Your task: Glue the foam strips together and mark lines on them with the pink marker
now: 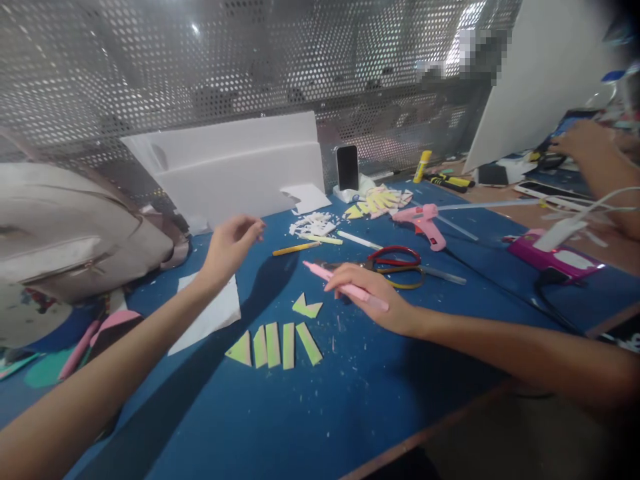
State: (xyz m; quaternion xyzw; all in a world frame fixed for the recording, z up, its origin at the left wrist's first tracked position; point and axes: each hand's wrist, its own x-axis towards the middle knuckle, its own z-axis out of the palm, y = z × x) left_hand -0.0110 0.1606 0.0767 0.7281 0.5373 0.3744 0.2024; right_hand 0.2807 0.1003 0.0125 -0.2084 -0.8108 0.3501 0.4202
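My right hand (373,293) grips a pink marker (357,291), its narrow end pointing up and to the left over the blue table. My left hand (233,241) hovers left of an orange-yellow pencil-like stick (296,249), fingers loosely curled, and I see nothing in it. Below and between the hands lie several light-green cut strips (289,345) in a row, a triangular piece (240,349) at their left end. A notched green piece (307,306) rests above the row. Just behind my right hand are scissors (397,257) with red and yellowish handles.
A pink glue gun (425,223), white scraps (317,225) and a phone (347,168) stand or lie farther back. A magenta power strip (555,257) with cords is at right, near another person's arm (597,150). At left are a pale bag (75,220) and white paper (213,310).
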